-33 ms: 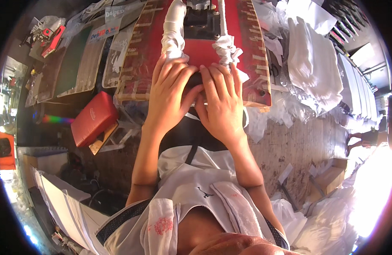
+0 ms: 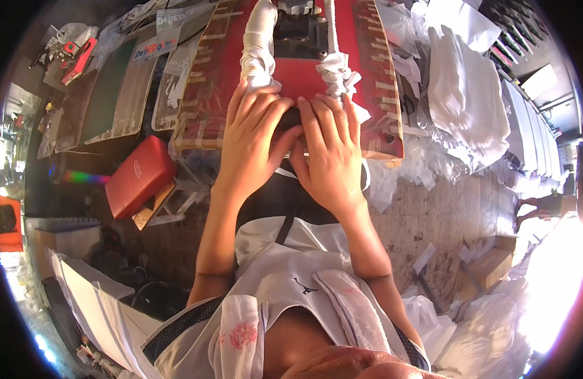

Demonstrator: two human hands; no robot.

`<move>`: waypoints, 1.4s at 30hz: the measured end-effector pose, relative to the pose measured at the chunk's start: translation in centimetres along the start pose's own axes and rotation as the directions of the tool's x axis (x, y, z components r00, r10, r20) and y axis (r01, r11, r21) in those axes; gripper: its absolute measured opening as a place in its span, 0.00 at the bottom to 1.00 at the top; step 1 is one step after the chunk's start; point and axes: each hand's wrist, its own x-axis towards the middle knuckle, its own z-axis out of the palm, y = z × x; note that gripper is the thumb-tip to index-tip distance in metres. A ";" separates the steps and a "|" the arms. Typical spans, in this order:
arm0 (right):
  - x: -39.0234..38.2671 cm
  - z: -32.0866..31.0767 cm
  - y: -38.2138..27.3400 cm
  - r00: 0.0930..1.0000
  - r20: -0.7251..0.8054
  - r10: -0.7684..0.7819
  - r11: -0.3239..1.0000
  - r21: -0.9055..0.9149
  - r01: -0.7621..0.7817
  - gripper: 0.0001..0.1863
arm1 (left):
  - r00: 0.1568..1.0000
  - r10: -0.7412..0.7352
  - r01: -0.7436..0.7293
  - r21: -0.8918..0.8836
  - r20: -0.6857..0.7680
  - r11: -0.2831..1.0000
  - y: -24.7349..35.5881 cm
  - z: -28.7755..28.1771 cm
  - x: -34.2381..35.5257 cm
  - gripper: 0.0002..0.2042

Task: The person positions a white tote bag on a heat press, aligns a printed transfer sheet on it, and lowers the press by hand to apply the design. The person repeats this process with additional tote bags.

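Both my hands rest side by side over a dark crossbar (image 2: 290,120) at the near end of a red board with taped edges (image 2: 291,82). My left hand (image 2: 257,129) is bent over the bar, its fingertips touching the lower end of a thick bar wrapped in white cloth (image 2: 258,50). Over the bar's other half curls my right hand (image 2: 329,139), against the bunched white wrapping of a thinner bar (image 2: 336,69). The thumbs point toward each other on the near side. The crossbar shows only between my hands; the fingers' undersides are hidden. A black metal fitting (image 2: 301,35) sits between the wrapped bars.
A red padded block (image 2: 140,177) stands at the left. Beyond it lie several flat boards (image 2: 118,95) and a red tool (image 2: 80,60). White folded cloth (image 2: 462,95) and clear plastic (image 2: 430,161) pile up on the right. A wooden box (image 2: 490,268) stands on the worn floor (image 2: 424,215).
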 end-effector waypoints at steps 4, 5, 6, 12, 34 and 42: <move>0.0 -0.1 0.0 1.000 0.010 0.002 1.000 -0.006 -0.002 0.35 | 1.000 0.000 0.000 0.007 0.001 1.000 0.0 0.0 0.0 0.20; 0.0 -0.2 0.0 1.000 0.013 0.006 1.000 -0.006 -0.006 0.35 | 1.000 -0.005 0.004 0.009 0.008 1.000 -0.1 0.0 0.0 0.20; 0.0 -0.2 0.0 1.000 0.015 0.003 1.000 -0.006 -0.003 0.35 | 1.000 0.004 -0.005 0.015 0.008 1.000 -0.1 0.0 -0.1 0.20; 0.0 -0.1 -0.1 1.000 0.018 0.005 1.000 -0.015 -0.005 0.35 | 1.000 0.013 -0.014 0.015 0.008 1.000 -0.3 0.1 -0.2 0.20; 0.0 -0.3 -0.2 1.000 0.028 0.002 1.000 -0.013 -0.002 0.34 | 1.000 0.012 -0.012 0.012 -0.013 1.000 -0.2 0.2 -0.3 0.20; -0.1 -0.4 -0.2 0.998 0.058 0.023 1.000 -0.003 -0.023 0.34 | 1.000 0.006 -0.006 0.023 -0.003 1.000 -0.3 0.2 -0.3 0.21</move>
